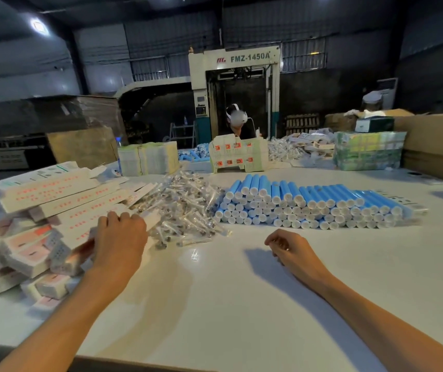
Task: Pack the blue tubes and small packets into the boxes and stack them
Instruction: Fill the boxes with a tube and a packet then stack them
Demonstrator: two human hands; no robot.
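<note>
The white red-printed carton [80,228] is gripped by the left hand [119,237]; right hand [290,249] fingers are loosely curled, empty. The clear plastic packets [188,208] are partly hidden behind.

One bench [242,304]. Two lots of blue tubes: one big stack [309,208], several layers high and too many to count, and one small far heap [196,154]. One heap of small packets [188,208], past counting. One pile of long white boxes [62,200], a dozen or more. Two bundles of flat cartons [148,158]. Two hands, the left hand [119,237] and the right hand [290,248]. One other person [238,122].
</note>
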